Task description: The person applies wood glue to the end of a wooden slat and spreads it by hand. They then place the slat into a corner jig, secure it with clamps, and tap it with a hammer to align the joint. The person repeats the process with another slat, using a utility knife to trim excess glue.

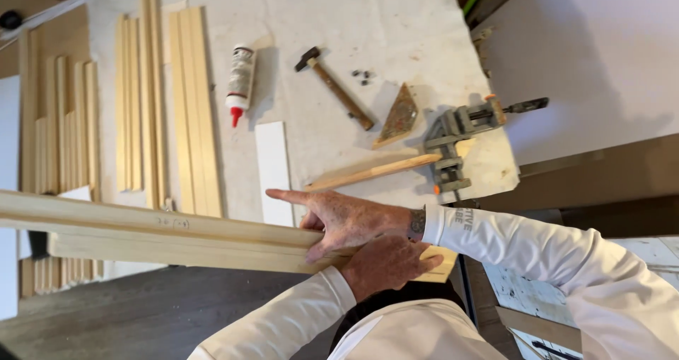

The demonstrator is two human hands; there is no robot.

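Two long wooden boards [163,236] lie stacked across the near edge of the surface [396,27]. The left hand [385,264] clasps their end from below, fingers curled around it — the right hand [339,218] rests on top, index finger stretched out. Beyond lie a hammer [336,88], a glue bottle [240,77] and a corner clamp [456,137].

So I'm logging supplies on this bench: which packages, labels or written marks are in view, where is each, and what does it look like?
Glue bottle: lying on the bench beside the wood strips; whitish cylinder, pale label, red nozzle.
Pencil mark: small faint scribble on the long wooden moulding.
Sleeve print: grey lettering at the white cuff by the hand on the moulding.
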